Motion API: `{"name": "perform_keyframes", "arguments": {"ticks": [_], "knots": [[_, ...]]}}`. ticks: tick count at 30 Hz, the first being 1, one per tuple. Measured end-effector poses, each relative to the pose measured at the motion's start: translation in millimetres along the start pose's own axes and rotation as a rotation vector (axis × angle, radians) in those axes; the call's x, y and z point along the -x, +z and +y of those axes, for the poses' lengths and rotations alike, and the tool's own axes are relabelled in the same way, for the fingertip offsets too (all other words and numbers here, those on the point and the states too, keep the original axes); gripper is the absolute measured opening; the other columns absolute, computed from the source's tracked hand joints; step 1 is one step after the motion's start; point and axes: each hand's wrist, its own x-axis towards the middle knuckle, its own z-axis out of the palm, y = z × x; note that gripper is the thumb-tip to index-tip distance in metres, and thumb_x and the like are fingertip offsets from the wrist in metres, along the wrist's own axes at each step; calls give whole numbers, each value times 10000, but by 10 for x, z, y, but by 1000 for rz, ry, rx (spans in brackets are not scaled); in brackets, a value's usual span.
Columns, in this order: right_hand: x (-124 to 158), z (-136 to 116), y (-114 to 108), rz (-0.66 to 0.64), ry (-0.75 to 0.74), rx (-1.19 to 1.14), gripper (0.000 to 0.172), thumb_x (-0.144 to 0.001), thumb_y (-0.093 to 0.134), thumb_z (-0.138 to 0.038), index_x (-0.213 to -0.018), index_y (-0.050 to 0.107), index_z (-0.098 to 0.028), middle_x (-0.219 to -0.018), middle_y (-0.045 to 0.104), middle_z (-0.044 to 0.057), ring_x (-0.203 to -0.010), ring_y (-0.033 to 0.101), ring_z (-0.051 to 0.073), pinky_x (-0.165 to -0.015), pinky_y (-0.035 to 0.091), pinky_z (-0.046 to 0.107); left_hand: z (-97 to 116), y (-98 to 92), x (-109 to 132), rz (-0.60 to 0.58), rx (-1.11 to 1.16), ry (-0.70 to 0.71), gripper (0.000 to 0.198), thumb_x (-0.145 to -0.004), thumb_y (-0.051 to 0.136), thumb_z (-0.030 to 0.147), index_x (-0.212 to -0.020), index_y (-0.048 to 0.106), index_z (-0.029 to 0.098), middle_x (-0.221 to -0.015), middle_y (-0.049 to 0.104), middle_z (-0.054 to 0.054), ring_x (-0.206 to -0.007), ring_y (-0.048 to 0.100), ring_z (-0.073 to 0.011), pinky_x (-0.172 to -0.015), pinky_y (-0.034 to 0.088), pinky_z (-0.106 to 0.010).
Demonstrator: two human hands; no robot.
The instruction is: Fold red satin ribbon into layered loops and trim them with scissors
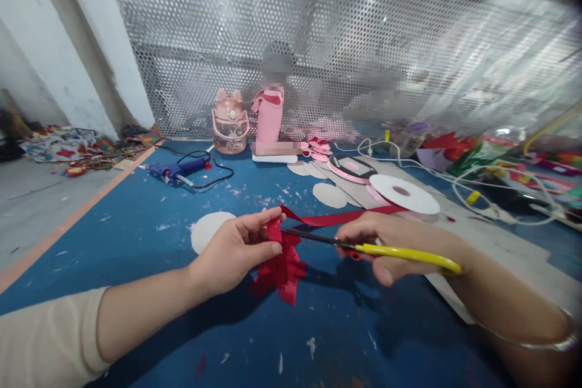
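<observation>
My left hand [236, 251] pinches a bundle of red ribbon pieces [278, 267] over the blue table [136, 218]. A strand of red ribbon [345, 216] runs from the bundle to a white ribbon spool [402, 193] on the right. My right hand [393, 242] grips yellow-handled scissors [400, 253], whose blades point left and meet the ribbon right beside my left fingers.
A blue glue gun [175, 170] with a black cord lies at the back left. A pink bottle [230, 121], a pink pouch [269, 115], white card discs [207, 230], another spool [351, 168], cables and craft scraps crowd the back and right. A perforated metal screen [318, 42] stands behind.
</observation>
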Motion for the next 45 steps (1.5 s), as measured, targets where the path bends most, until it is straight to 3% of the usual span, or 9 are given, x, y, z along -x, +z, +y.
{"name": "perform_keyframes", "arguments": {"ticks": [3,9,14,29,39,42,45], "knots": [[-27,-7,40,-12,2,14,780,-642,518,-868,-898,613,-137,-695,473,-23,-594,357,102,-499,250,209,-4,-4,12,-17,-37,-10,624,-673,802,191,-1267,613,221,-776,721,31,-663,595,-87,-637,493,-211],[-73,-20,98,14,-21,9,722,-625,563,-845,-807,599,-147,-647,401,-46,-572,306,92,-482,206,213,3,-15,33,-71,-106,-25,691,-688,789,203,-1337,552,187,-980,748,-57,-850,662,-174,-776,527,-307],[-93,-43,108,-13,-10,-34,708,-634,573,-824,-816,624,-141,-631,403,-51,-560,297,88,-473,199,212,9,-7,38,-82,-137,-34,717,-691,784,207,-1360,528,181,-1048,745,-86,-915,675,-215,-793,530,-332],[-74,-116,108,0,-4,22,606,-737,573,-754,-720,573,-149,-591,297,-68,-550,205,81,-470,155,222,8,-14,43,-89,-161,-48,741,-700,771,213,-1387,497,166,-1005,748,-96,-831,672,-197,-747,518,-328],[17,34,-17,199,-38,-48,689,-721,559,-786,-910,651,-130,-655,453,-28,-544,326,93,-483,235,233,2,-16,31,-79,-59,-71,725,-630,680,58,-1331,567,202,-1056,746,-71,-829,682,-183,-726,503,-284],[10,15,-10,208,-38,-49,700,-726,539,-796,-903,646,-127,-663,461,-22,-548,335,96,-484,246,233,2,-32,19,-88,22,-67,585,-653,637,82,-1226,661,196,-1049,752,-71,-895,679,-195,-810,492,-298],[1,24,4,191,-58,-21,680,-726,551,-787,-899,642,-136,-672,467,-23,-554,344,97,-493,255,228,5,-25,-2,-38,31,-41,340,-742,673,220,-1072,742,180,-1015,761,-77,-909,674,-196,-848,482,-302]]}}
